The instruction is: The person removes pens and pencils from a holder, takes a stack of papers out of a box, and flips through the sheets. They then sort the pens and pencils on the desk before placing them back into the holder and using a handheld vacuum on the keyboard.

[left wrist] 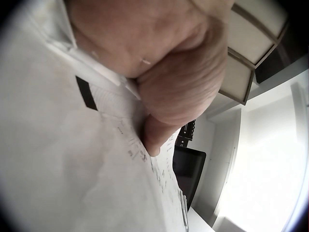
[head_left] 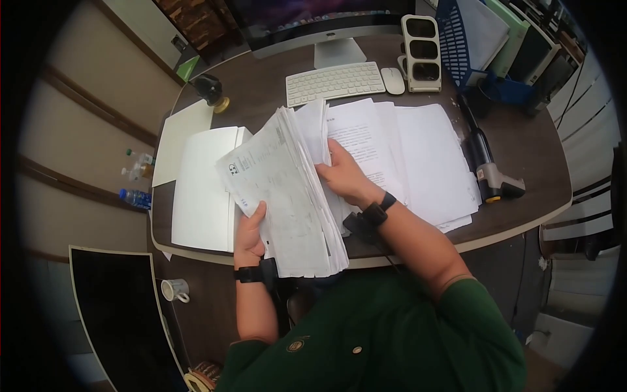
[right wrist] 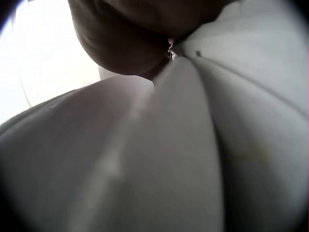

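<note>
A thick bundle of printed papers [head_left: 281, 196] is held up over the front of the desk, tilted, its loose edges fanned on the right. My left hand [head_left: 250, 236] grips its lower left side, thumb on the top sheet and fingers hidden beneath. In the left wrist view the thumb [left wrist: 153, 140] presses near some print. My right hand [head_left: 349, 175] pinches the folded white sheets [head_left: 312, 124] at the bundle's upper right, its thumb towards the bundle. The right wrist view shows that hand [right wrist: 120, 38] dark above blurred, parted sheets [right wrist: 169, 145].
A white stack [head_left: 204, 189] lies left of the bundle, and more white sheets [head_left: 431, 157] spread to the right. Beyond are a keyboard [head_left: 336, 82], a mouse [head_left: 393, 81] and a monitor stand [head_left: 339, 53]. A black-and-grey handheld device [head_left: 484, 160] lies near the blue file rack [head_left: 457, 46].
</note>
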{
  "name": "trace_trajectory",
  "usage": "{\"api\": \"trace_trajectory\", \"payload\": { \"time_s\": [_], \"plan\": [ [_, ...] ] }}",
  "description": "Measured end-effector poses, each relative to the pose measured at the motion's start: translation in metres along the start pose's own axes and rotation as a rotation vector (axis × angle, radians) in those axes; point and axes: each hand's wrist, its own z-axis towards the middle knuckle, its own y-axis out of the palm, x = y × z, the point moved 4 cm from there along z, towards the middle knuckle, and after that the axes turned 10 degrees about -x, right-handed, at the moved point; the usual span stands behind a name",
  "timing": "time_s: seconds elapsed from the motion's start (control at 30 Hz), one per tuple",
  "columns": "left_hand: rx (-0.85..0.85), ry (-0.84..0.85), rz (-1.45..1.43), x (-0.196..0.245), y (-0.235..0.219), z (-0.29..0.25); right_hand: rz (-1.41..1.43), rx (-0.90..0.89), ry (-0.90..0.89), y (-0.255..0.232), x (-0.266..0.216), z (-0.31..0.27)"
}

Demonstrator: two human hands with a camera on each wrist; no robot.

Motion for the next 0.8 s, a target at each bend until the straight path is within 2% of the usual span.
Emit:
{"api": "trace_trajectory", "payload": {
  "time_s": [0.17,0.27,0.37,0.47,0.53,0.63,0.73,0.8],
  "plan": [
    [-0.027,0.034,-0.07,0.003,0.005,-0.001,-0.114,-0.002,-0.137,-0.018,-0.065,-0.026],
    [-0.073,0.125,-0.052,0.013,0.012,-0.004,-0.012,0.026,-0.207,-0.037,-0.109,-0.04],
    [-0.137,0.083,-0.089,0.021,0.015,-0.005,-0.146,0.087,-0.304,-0.05,-0.163,-0.064],
    [-0.113,0.096,-0.088,0.015,0.011,-0.002,-0.395,0.079,-0.382,-0.055,-0.212,-0.083],
    [-0.082,0.071,-0.097,0.008,0.012,-0.002,-0.573,0.021,-0.344,-0.056,-0.234,-0.086],
    [-0.055,0.053,-0.083,0.002,0.02,-0.003,-0.912,-0.101,-0.335,-0.061,-0.241,-0.072],
    [-0.059,0.038,-0.053,-0.003,0.016,-0.002,-1.197,-0.109,-0.059,-0.063,-0.215,-0.049],
    [-0.042,0.031,-0.028,-0.003,0.013,-0.002,-1.247,-0.121,0.029,-0.063,-0.191,-0.036]
  ]
}}
